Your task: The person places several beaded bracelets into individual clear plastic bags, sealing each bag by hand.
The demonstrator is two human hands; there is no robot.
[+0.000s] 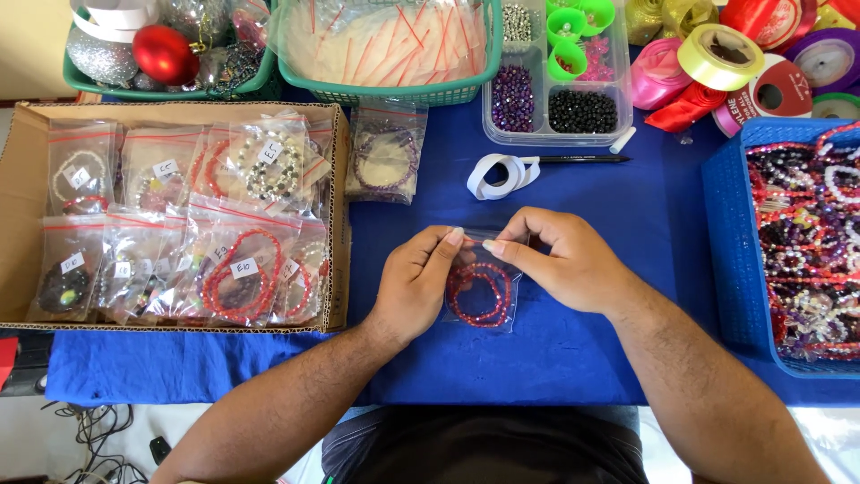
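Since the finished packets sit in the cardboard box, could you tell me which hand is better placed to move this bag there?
Probably the left hand: it grips the clear plastic bag of red beads on the side nearer the cardboard box.

The small bag (481,291) was clear, glossy plastic film, and the red bead bracelet (479,294) inside shone like glass, though it may have been plastic. The table cover (573,358) looked like matt blue cloth. The box (338,215) was rough brown corrugated cardboard, and the blue basket (730,242) was smooth moulded plastic.
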